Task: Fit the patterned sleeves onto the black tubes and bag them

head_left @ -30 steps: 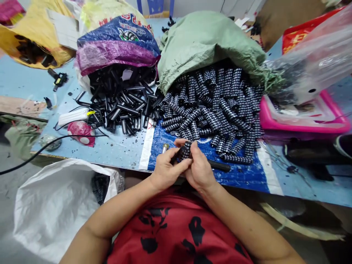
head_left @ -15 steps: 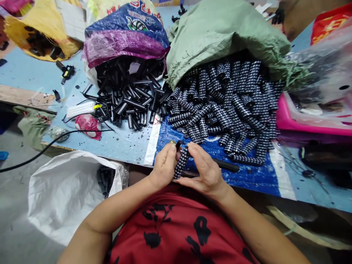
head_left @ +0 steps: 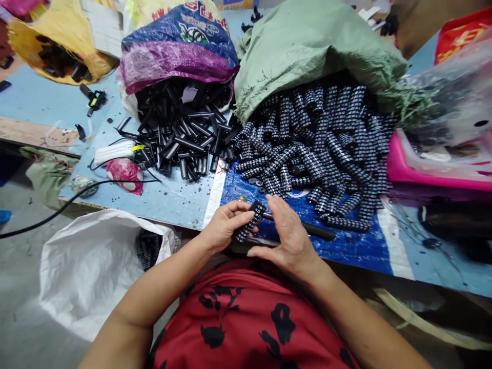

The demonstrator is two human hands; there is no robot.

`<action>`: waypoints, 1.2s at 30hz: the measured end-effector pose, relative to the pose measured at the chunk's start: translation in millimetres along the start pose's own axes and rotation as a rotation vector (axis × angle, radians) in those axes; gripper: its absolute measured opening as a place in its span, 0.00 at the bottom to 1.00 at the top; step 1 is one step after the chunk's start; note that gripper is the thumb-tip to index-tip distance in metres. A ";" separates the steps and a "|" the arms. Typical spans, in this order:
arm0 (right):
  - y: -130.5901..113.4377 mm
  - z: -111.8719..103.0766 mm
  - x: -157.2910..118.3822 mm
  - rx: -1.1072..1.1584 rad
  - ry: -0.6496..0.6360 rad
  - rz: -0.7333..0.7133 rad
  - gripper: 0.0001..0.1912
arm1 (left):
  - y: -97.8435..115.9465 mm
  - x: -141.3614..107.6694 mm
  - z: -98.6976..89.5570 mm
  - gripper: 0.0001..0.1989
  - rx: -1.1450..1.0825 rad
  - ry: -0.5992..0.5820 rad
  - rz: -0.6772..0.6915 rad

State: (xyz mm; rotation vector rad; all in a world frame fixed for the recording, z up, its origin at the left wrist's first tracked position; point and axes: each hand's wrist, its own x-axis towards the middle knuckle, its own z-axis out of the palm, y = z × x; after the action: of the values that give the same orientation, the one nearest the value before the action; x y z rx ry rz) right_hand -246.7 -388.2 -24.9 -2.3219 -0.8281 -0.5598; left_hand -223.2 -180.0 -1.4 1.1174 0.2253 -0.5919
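Observation:
My left hand (head_left: pixel 222 225) is closed around a short black tube with a white square pattern (head_left: pixel 251 221), held at a slant in front of the red clothing. My right hand (head_left: pixel 289 237) stands open just to the right of it, thumb and fingers spread, apart from the tube. Behind the hands a rod with a black handle (head_left: pixel 319 231) lies along the table's front edge, partly covered by my right hand. A small brass-coloured piece (head_left: pixel 241 198) shows just beyond my left fingers. A heap of similar patterned tubes (head_left: pixel 307 148) spreads out from the green sack (head_left: pixel 315 46).
Plain black tubes (head_left: pixel 184 138) spill from a purple and blue bag (head_left: pixel 172 59). A white sack (head_left: pixel 84 271) hangs open below the table at left, patterned tubes inside. A black cable (head_left: pixel 69 202) crosses the left side. At right stands a pink bin (head_left: pixel 430 174).
The right hand has come away from the patterned tube and opened. My left hand now holds the tube alone, with its fingers wrapped around it; a small black piece between the hands no longer shows.

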 end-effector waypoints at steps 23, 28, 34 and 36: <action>-20.4 -5.4 12.4 -0.015 0.037 -0.126 0.22 | 53.8 43.0 -57.9 0.21 1.246 -0.086 0.099; -24.2 11.3 2.7 -0.011 -0.213 -0.133 0.14 | 47.3 48.9 -45.8 0.19 1.344 -0.030 0.137; 13.3 -11.5 -22.3 -0.084 -0.038 -0.071 0.21 | 96.6 -19.5 -86.8 0.12 1.337 -0.064 0.114; 25.3 -19.9 -29.6 -0.220 -0.062 -0.004 0.16 | 122.8 -52.4 -117.8 0.14 1.347 -0.282 -0.176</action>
State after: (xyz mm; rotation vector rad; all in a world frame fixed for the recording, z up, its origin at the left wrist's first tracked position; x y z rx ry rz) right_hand -254.4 -429.4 -37.0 -2.5498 -0.8357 -0.6097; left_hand -184.7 -20.0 66.6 2.2841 -0.4071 -1.0979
